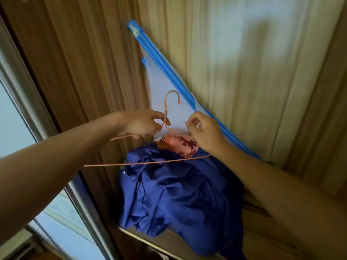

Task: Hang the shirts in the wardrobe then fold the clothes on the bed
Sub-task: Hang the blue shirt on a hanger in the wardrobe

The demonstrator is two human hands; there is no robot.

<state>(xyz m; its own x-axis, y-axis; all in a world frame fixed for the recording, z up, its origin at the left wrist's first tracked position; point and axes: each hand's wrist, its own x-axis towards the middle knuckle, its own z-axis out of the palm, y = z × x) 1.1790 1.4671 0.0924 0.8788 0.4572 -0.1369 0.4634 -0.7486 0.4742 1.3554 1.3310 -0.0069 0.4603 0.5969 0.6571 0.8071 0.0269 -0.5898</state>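
Progress looks early from the head cam. The orange wire hanger (150, 163) is bare, with no shirt on it yet. It's held just above the blue clothes heap (178, 190), which sits crumpled on the shelf (135, 234) with a pink floral cloth (181, 145) behind it. I'd guess the hanging has barely started and all the folding is left. Both arms reach forward. The left hand (144, 125) pinches the hanger's neck under the hook. The right hand (204, 133) has its fingers curled onto the sloping side wire, which looks like a pinch.

head: wide-angle, worn on the person | faces forward, frame rolled so the brown pleated curtain (84, 62) leans | near: forearms enter from both lower corners, left hand (142, 124) and right hand (204, 132) meet mid-frame on the thin orange wire hanger (150, 162)
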